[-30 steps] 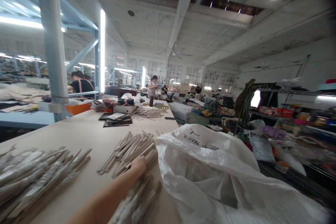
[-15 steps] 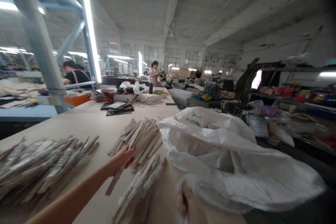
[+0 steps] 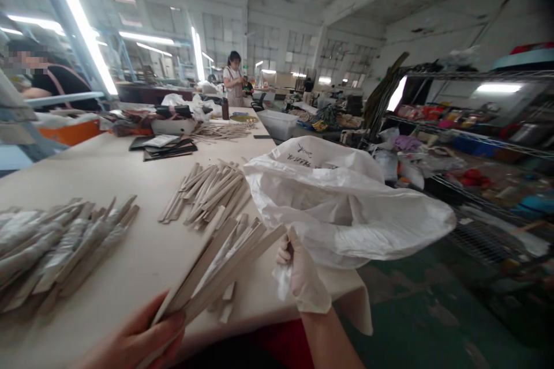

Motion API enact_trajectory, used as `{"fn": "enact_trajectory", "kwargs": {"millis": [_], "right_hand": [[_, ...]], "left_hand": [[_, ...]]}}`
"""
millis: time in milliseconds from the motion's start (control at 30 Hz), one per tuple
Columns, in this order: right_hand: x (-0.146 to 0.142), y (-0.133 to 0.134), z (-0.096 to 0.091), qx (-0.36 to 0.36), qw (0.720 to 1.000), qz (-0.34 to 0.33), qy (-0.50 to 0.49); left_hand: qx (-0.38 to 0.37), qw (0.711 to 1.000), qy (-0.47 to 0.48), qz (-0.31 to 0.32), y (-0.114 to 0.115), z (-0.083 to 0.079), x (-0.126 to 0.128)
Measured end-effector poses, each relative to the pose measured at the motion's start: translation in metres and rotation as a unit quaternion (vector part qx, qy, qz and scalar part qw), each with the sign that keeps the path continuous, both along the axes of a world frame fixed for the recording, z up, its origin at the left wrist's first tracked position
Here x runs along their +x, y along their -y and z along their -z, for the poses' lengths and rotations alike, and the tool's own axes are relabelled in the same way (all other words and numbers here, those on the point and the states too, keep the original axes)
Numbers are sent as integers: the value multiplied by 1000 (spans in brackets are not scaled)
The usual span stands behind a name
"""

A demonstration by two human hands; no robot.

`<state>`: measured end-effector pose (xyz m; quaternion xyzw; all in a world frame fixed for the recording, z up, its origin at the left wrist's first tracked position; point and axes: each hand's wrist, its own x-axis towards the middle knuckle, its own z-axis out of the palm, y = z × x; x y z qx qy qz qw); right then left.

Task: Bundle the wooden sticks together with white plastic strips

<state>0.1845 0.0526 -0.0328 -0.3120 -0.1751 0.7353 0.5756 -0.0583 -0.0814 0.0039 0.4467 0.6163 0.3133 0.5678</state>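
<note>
My left hand (image 3: 138, 337), bare, is closed round the near ends of a bundle of flat beige sticks (image 3: 220, 262) that fans up and to the right above the table edge. My right hand (image 3: 303, 277), in a thin white glove, grips the lower rim of a large white plastic sack (image 3: 346, 207) lying open at the table's right end. The bundle's tips reach close to that gloved hand and the sack's mouth. A loose pile of the same sticks (image 3: 205, 190) lies on the table just left of the sack.
The beige table (image 3: 108, 179) also carries a heap of wrapped sticks (image 3: 56, 248) at left and dark sheets (image 3: 167, 147) farther back. Two people stand at the far end and far left. Wire shelving (image 3: 476, 144) with goods lines the right; green floor lies below.
My left hand has lifted a bundle of sticks off the pile and drawn it back toward me. My gloved right hand came into view holding the sack's rim. The camera tilted down.
</note>
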Motion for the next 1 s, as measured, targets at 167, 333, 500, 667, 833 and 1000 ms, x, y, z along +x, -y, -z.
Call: {"fn": "enact_trajectory", "kwargs": {"millis": [167,333,500,667,833,1000], "right_hand": [[3,2,-5,26,996,46,78],[11,8,-8,114,974,73,181],[-12,33,-5,157,953,-13,259],[-18,53,-1,205,913,-180,302],[21,39,25,81,962,-235,115],[26,31,39,46,988,-148,-22]], "left_hand": [[-58,997,21,56,4,0,0],[-75,995,57,11,7,-3,1],[-20,998,63,-6,-9,0,22],[22,999,26,33,-16,3,26],[19,1000,-4,16,-12,6,14],[-5,999,-23,30,-13,15,18]]}}
